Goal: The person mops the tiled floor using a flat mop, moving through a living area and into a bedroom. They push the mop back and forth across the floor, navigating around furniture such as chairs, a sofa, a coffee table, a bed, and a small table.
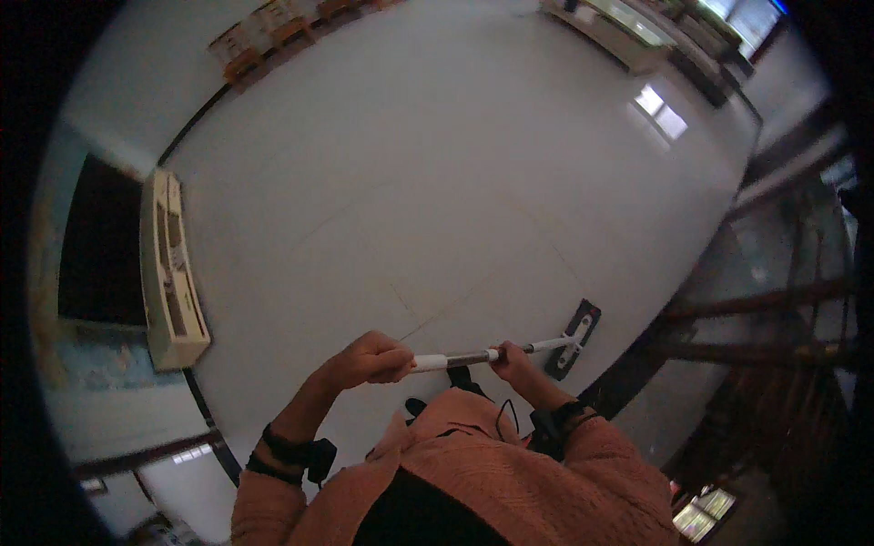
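A flat mop with a white and metal pole (468, 358) crosses in front of my body. My left hand (377, 357) is wrapped around the white grip at its upper end. Further down the pole, my right hand (506, 360) grips it near a white collar. To the right, the dark rectangular mop head (573, 339) lies on the pale glossy floor (437, 170), with a white bracket along its top. The pole's lower end joins that bracket. Below the pole, my dark shoes partly show under the pink knitted top.
A long cream TV cabinet (171, 273) stands along the left wall, beneath a large dark screen (102, 242). Wooden chairs (287, 31) line the far left wall. A low table (608, 31) and a sofa (713, 41) are at the far right. Dark-framed glass panels (765, 273) border the right side.
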`<state>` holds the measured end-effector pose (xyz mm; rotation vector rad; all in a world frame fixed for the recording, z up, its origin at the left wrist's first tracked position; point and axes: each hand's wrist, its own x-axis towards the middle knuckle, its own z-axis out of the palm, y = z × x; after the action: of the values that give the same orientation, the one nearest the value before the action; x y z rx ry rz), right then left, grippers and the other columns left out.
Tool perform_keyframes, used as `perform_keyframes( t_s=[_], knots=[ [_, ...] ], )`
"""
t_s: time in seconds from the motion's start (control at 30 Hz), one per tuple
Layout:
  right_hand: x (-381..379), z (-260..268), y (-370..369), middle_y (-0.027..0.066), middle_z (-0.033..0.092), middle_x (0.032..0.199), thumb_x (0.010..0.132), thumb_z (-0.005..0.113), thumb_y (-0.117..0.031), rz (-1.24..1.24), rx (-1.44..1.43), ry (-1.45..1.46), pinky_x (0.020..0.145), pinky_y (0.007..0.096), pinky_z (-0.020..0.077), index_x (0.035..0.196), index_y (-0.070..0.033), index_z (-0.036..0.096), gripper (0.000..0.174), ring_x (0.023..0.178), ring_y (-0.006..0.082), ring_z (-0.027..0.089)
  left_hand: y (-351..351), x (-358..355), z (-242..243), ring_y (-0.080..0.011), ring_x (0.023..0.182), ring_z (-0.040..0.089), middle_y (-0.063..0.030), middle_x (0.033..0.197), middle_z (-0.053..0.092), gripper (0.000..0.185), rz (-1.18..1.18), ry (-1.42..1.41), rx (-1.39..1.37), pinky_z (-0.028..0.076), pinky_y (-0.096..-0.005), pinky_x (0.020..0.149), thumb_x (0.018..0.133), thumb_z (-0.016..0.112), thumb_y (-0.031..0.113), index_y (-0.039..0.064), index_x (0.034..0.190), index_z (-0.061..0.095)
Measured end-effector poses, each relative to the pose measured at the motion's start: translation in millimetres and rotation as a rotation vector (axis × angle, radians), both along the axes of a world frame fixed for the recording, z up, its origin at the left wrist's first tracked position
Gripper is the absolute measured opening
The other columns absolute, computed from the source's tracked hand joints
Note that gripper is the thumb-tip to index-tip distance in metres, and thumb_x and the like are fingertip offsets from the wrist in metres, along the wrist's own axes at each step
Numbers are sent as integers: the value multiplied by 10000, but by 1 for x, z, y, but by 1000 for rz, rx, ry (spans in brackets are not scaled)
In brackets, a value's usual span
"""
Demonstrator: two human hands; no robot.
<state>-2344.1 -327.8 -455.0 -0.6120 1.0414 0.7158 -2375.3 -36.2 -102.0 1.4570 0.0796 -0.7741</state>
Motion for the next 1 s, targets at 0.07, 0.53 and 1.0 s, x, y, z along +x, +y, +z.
perform_keyframes(
  t_s=[0.07,0.53,1.0],
  knots=[
    [-16,-9,-23,128,578,857,858,447,-140,-167,7,49,714,388,491,913,-10,506,153,787,281,563,-19,26,-6,-47,426,325,42,498,408,369,-182,-53,35,243,-233,401,913,509,249,62,597,538],
    [-101,11,-15,137,572,890,841,439,-93,191,-236,-194,732,391,504,939,3,502,151,788,270,567,-19,-25,-16,-62,485,350,28,534,431,374,-447,-91,151,284,-261,453,908,505,289,52,621,552],
    [-187,20,337,122,620,852,896,427,-154,492,102,-91,707,411,549,929,-3,533,188,792,255,628,220,-304,28,-99,415,406,-8,473,466,377,28,-722,785,401,-237,471,872,514,223,44,541,524]
  ],
)
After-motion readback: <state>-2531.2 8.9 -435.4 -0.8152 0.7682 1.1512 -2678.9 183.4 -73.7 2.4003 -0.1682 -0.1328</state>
